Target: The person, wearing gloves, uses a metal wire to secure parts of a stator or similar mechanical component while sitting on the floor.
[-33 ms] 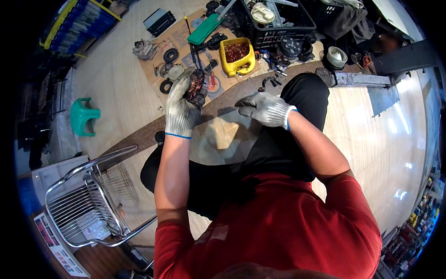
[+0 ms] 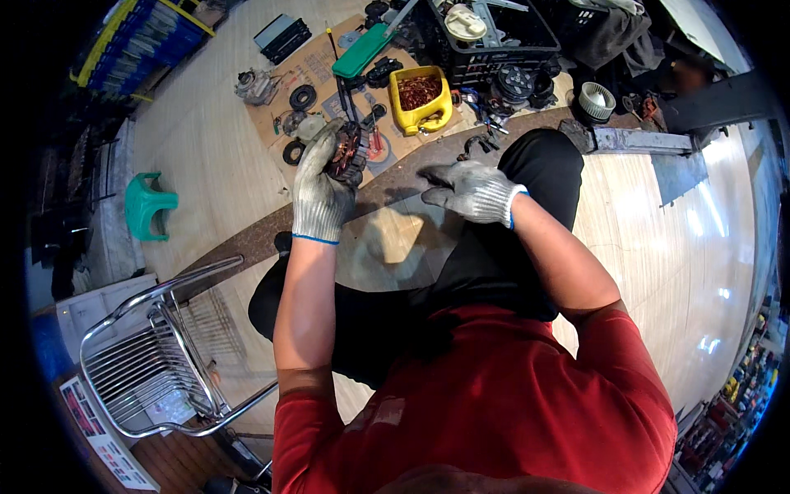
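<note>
My left hand [image 2: 319, 193], in a grey-white knitted glove with a blue cuff edge, is closed around a dark stator with copper windings [image 2: 349, 152]. The thumb side and palm cover part of it. To the right, near my raised knee, my right hand [image 2: 473, 195] wears a matching glove with dark, soiled fingertips. Its fingers stretch toward the left, with the thumb apart from them, and I see nothing held there. Beyond the hands, a cut-open yellow jug [image 2: 420, 100] holds reddish-copper bits. Black rings [image 2: 303, 99] and other dismantled parts lie on cardboard [image 2: 271, 123].
A black crate [image 2: 494, 62] of parts stands at the back. A green-handled tool [image 2: 362, 51] lies across the cardboard. At right sit a white fan wheel [image 2: 596, 100] and a metal beam [image 2: 642, 142]. At left are a green stool [image 2: 151, 206] and a metal chair [image 2: 156, 362].
</note>
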{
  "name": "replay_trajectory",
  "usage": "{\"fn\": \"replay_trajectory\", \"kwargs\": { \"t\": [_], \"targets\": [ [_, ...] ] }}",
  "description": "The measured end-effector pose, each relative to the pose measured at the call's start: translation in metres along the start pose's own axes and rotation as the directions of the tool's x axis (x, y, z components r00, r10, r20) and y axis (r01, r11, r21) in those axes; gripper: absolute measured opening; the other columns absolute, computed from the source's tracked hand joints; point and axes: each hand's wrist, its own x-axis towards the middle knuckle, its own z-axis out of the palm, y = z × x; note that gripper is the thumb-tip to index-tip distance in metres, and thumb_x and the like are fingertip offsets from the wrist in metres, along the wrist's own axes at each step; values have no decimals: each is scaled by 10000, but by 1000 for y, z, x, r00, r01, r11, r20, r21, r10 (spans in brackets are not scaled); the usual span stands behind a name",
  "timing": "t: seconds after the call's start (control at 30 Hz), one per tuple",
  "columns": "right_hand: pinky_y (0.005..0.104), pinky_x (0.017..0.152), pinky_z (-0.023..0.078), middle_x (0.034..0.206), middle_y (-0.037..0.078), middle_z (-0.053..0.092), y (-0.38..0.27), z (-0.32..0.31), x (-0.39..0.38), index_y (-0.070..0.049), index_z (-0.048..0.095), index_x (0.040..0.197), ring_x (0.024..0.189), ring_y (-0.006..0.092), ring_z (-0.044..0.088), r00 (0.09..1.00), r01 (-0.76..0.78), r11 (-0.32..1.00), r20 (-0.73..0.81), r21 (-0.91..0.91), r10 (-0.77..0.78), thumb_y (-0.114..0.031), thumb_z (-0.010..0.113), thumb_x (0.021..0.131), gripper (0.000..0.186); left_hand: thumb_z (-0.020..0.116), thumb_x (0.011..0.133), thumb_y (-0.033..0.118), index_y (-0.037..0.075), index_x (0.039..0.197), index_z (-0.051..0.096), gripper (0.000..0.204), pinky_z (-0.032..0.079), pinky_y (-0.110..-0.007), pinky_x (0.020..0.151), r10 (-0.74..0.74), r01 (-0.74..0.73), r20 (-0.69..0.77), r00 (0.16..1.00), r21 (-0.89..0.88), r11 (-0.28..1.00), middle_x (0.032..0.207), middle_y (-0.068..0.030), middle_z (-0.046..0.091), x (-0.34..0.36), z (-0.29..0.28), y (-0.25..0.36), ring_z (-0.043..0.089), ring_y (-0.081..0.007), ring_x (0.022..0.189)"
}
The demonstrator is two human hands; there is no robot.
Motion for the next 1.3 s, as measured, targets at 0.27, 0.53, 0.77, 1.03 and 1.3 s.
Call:
{"fn": "replay_trajectory", "kwargs": {
  "t": [0.27,0.53,0.77,1.03,1.3],
  "targets": [
    [426,1050,411,1387,246,481,-31,-16,17,6,402,1409,1285,370,480,943,112,970,-286,-214,-172,-551,559,892,776,560,931,67,-69,1251,508,351,570,-389,888,42,-42,7,999,14,999,1186,-178,609,1,3,-6,653,-271,1035],
    [434,747,526,1038,162,651,-35,34,47,-41,659,1045,893,366,643,785,458,856,-342,-239,-516,-260,542,916,280,545,921,39,-27,1234,525,321,574,-416,881,73,-73,-13,997,-26,997,1162,-167,616,-2,6,4,653,-272,1024],
    [461,700,521,868,178,658,3,83,16,-69,651,985,802,373,649,817,483,876,-367,14,-444,-184,565,849,198,551,913,32,-23,1159,592,256,570,-417,900,133,-151,-141,981,-125,981,1114,-185,660,12,-18,18,666,-292,1020],
    [441,971,466,1257,262,576,-6,43,-9,14,381,1410,1156,415,565,978,156,987,-144,30,-150,-570,528,899,790,594,886,30,-26,1203,547,325,586,-431,851,249,-247,-26,968,59,967,1117,-176,638,2,7,9,664,-291,999],
    [456,907,487,1202,255,609,-50,19,41,-42,456,1383,1087,384,614,922,232,966,-342,117,-180,-527,579,874,714,675,857,65,2,1184,546,357,609,-399,728,284,-276,13,959,277,920,1070,-141,630,-8,21,5,670,-241,895]
  ]
}}
